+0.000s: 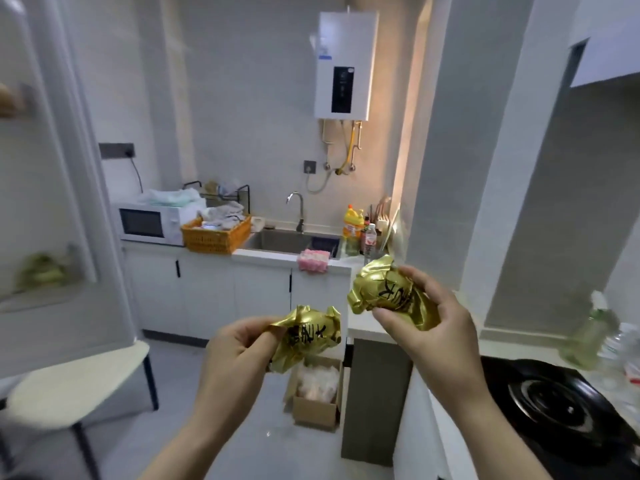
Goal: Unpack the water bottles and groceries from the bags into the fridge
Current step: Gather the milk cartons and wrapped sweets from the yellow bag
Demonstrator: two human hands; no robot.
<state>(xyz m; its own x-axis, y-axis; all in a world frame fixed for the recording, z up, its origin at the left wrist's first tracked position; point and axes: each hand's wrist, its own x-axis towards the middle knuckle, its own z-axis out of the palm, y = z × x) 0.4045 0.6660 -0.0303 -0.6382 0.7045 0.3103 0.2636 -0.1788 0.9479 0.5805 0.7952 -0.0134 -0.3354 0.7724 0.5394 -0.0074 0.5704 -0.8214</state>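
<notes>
Two crumpled gold foil packets, black print on both, held up mid-air in the lower centre of the frame.
- lower gold packet (306, 336): left hand (239, 355) pinches it, thumb and curled fingers on its left edge.
- upper gold packet (388, 296): right hand (433, 327) grips it, fingers curled over the top, thumb underneath.
- The packets are near each other but not touching. Contents can't be told.

Step, as a judgement: groceries are out of the bag and in hand, so this is the carry-to-fridge leg. Neither packet is stowed yet.

Fridge: what looks like the open fridge door (41, 168) fills the left edge of the frame. Its door shelves hold blurred items, with something green low down. The fridge interior is out of view.

Next move likely calls for a turn to the left, then setting each packet on a free shelf or door rack. Foil is light and crushable, so a loose grip is enough.

Surroundings:
- cardboard box (317, 393) on the floor, directly below the packets
- stool (79, 386) lower left, sitting on the path towards the door
- sink (287, 240) and orange basket (216, 237) on the counter behind
- stove (554, 403) lower right
- blurred bottles (588, 334) at the right edge, possibly the water bottles to be stowed
</notes>
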